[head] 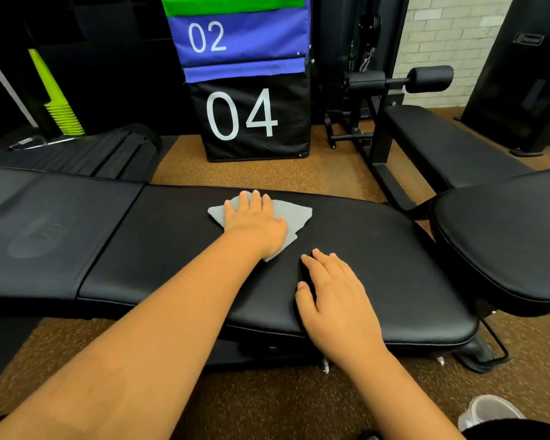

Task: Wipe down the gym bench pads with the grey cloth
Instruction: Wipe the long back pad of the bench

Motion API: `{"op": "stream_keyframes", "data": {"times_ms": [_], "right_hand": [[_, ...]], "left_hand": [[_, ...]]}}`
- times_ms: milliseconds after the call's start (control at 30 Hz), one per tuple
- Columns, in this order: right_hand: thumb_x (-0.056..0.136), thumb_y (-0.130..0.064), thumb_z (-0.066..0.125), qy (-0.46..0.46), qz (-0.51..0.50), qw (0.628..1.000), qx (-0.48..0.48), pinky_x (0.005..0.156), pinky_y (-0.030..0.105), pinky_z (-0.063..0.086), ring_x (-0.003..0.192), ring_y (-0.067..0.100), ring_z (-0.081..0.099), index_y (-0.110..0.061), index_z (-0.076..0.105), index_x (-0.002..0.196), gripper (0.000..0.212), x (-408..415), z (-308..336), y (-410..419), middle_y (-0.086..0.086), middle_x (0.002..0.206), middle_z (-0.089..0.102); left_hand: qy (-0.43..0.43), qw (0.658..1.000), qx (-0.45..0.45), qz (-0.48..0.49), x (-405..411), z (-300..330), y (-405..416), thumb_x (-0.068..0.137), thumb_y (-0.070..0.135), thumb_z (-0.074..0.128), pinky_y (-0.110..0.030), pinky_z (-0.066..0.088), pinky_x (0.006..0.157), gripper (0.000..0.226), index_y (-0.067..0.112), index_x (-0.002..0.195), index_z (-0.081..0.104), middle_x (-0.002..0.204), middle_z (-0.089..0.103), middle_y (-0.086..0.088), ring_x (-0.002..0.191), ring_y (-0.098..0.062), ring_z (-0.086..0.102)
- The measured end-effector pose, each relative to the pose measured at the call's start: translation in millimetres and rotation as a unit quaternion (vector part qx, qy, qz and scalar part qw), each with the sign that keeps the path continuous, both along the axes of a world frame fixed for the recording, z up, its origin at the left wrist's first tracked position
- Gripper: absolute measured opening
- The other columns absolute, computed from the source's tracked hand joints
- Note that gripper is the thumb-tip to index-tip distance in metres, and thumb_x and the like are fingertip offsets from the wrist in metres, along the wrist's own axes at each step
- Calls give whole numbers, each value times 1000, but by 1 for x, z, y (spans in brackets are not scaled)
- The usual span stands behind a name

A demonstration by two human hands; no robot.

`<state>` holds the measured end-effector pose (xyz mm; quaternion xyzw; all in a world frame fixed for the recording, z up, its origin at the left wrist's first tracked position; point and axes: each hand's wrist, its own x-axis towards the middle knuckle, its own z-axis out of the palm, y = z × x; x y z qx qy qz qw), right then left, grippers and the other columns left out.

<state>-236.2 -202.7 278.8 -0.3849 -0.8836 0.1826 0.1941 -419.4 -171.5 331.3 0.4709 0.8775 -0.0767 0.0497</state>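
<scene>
1. I am pressing my left hand (254, 222), fingers flat, onto the grey cloth (294, 214) near the far edge of the long bench pad (178, 249).
2. My right hand (334, 296) is resting flat, holding nothing, at the near edge.
3. Unwiped pad is stretching sideways both ways.

Left hand (254, 219) presses grey cloth (294, 214) onto bench pad (378, 249).

A grey cloth (294, 214) lies flat, partly folded, at the far edge of the black padded bench pad (378, 265), toward twelve o'clock.
</scene>
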Motion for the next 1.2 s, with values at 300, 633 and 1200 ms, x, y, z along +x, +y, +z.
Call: {"op": "stream_keyframes", "data": {"times_ms": [300, 633, 1200], "right_hand": [[86, -24, 42, 297, -78, 948, -81, 103, 28, 36, 124, 8, 46, -25, 63, 113, 35, 6, 12, 8, -15, 119, 52], [99, -55, 19, -48, 159, 986, 4, 119, 47, -2, 150, 24, -5, -31, 19, 152, 58, -74, 32, -3, -5, 163, 7], [101, -52, 12, -124, 125, 984, -33, 119, 47, -9, 148, 20, -16, -40, 1, 153, 55, -47, 20, 15, -13, 162, -8]], "left_hand": [[-252, 956, 145, -42, 31, 22, -82, 104, 45, 21, -28, 1, 115, 57, 21, 155, 15, 163, 8, 7, 150, -11, -2], [-62, 983, 169, -27, -20, 38, -113, 105, 32, 28, -45, 16, 116, 46, 18, 148, 33, 155, 32, 3, 147, -21, 16], [29, 991, 126, -38, -22, 4, -103, 103, 44, 22, -50, 10, 119, 53, 24, 151, 26, 161, 20, 2, 149, -24, 10]]}}
